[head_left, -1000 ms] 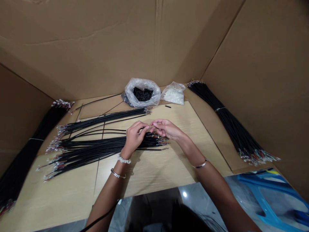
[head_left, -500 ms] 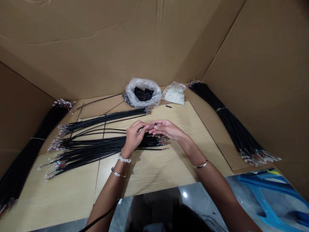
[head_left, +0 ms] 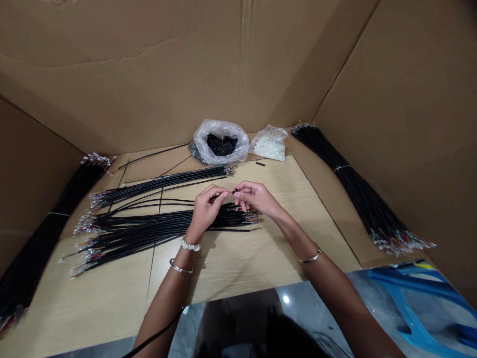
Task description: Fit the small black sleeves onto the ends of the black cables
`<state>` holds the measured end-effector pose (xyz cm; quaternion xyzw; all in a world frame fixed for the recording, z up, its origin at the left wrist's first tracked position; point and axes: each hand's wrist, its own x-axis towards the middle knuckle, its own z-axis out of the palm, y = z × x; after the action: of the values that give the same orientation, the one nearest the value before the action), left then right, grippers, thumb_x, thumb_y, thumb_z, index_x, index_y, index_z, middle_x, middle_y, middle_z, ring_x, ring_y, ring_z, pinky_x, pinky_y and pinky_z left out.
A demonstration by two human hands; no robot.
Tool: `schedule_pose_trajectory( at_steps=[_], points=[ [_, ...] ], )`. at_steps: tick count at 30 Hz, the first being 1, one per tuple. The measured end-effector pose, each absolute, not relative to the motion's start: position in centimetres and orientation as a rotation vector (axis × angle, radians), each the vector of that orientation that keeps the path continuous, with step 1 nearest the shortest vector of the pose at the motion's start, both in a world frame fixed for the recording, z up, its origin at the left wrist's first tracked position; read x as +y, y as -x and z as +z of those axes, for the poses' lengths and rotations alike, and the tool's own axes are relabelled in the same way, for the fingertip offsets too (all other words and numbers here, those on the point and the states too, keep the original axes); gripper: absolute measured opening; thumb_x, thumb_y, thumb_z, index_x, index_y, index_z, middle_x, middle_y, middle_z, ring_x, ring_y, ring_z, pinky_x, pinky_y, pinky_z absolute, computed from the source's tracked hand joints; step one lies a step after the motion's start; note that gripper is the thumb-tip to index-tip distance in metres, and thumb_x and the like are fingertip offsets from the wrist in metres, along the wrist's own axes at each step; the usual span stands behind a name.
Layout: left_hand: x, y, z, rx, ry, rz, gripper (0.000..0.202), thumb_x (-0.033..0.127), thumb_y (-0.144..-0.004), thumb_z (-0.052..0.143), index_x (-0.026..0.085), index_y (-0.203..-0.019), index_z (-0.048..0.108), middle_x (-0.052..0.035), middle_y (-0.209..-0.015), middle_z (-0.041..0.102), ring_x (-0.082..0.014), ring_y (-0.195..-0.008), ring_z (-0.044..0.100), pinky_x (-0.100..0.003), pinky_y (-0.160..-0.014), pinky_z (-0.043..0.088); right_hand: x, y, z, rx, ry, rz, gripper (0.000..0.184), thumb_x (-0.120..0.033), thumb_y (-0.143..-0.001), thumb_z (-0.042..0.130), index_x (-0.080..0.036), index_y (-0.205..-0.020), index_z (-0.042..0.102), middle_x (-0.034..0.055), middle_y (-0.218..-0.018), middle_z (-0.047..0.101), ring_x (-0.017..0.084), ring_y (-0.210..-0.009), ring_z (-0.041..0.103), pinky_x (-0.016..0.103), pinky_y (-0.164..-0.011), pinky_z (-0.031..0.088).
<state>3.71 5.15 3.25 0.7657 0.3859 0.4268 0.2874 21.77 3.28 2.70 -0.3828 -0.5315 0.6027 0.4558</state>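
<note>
My left hand (head_left: 205, 208) pinches a black cable (head_left: 214, 198) close to its end, above the pile of cables. Facing it, my right hand (head_left: 258, 197) holds a short black tube (head_left: 234, 191) between thumb and fingertips. The tube is right at the cable's tip; whether the tip is inside it is too small to tell. Beneath both hands lies a loose pile of black cables (head_left: 149, 224) with bare coloured wire ends. A thinner row of black cables (head_left: 167, 180) lies behind that pile.
An open plastic bag of short black tubes (head_left: 221, 145) stands at the back, beside a bag of small white pieces (head_left: 270, 145). One loose black tube (head_left: 260, 163) lies in front. Tied cable bundles lie left (head_left: 55, 219) and right (head_left: 346, 179). Cardboard walls (head_left: 167, 74) enclose the table.
My right hand has shifted slightly left, bringing the black tube to the cable's end. Its fingers are more curled now. My left hand has barely moved.
</note>
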Motion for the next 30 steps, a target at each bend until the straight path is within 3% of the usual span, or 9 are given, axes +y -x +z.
schedule_pose_trajectory(
  at_steps=[6,15,30],
  points=[
    [5.1,-3.7,3.4,1.014,-2.052,1.136,0.031,0.038,-0.085,0.055,0.009,-0.083,0.066,-0.0048,-0.082,0.061,-0.0015,-0.077,0.055,-0.011,-0.067,0.042,3.1,-21.6,2.6,-1.329,0.971,1.447,0.037,-0.044,-0.073,0.068,-0.013,-0.088,0.054,0.0015,-0.067,0.063,0.006,-0.044,0.047,0.018,-0.041,0.032],
    [5.0,-3.4,3.3,1.000,-2.120,1.104,0.029,0.037,-0.085,0.055,0.011,-0.084,0.067,-0.0044,-0.081,0.060,-0.0009,-0.075,0.053,-0.010,-0.063,0.039,3.1,-21.6,2.5,-1.341,0.938,1.421,0.033,-0.041,-0.075,0.068,-0.014,-0.086,0.051,0.0026,-0.071,0.064,0.007,-0.048,0.051,0.018,-0.044,0.036],
    [4.6,-3.2,4.3,0.961,-2.057,0.964,0.033,0.041,-0.084,0.056,0.010,-0.083,0.067,-0.0038,-0.080,0.060,-0.0004,-0.073,0.052,-0.009,-0.061,0.036,3.0,-22.0,2.6,-1.473,0.889,1.246,0.021,-0.032,-0.078,0.066,-0.013,-0.087,0.064,0.0029,-0.073,0.063,0.008,-0.054,0.052,0.021,-0.052,0.042]
  ],
)
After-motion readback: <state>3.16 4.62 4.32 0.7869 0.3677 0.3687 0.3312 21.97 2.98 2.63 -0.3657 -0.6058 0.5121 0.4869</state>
